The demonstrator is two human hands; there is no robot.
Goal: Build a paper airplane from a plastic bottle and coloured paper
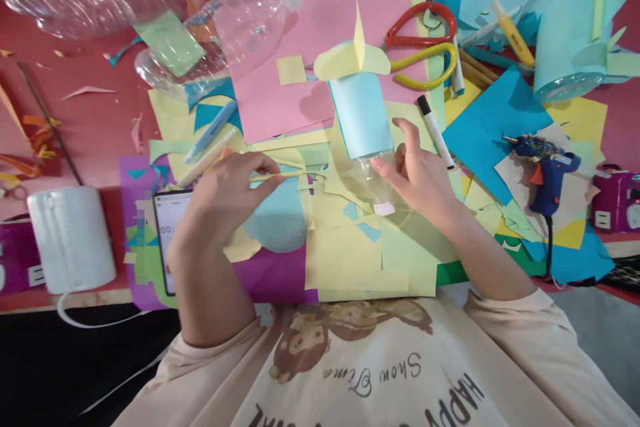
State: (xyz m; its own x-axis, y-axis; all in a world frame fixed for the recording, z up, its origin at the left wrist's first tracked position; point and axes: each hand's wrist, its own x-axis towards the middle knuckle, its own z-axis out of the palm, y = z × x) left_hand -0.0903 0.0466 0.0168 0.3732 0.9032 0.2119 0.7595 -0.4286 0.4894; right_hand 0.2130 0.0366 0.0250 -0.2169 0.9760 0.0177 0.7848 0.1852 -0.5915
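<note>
My left hand pinches a thin yellow paper strip between thumb and fingertips, its free end pointing right. To the right lies a small clear plastic bottle with its white cap toward me. Light blue paper wraps the bottle's body, and yellow paper fins stand at its far end. My right hand is beside the bottle with thumb and index finger spread apart. Its thumb tip overlaps the clear neck part in view; whether it touches I cannot tell. A rounded light blue paper piece lies below the strip.
Red-and-yellow-handled scissors lie beyond the bottle, and a black-capped marker by my right hand. A blue glue gun rests at right. Clear bottles fill the back left. A phone and white case are at left.
</note>
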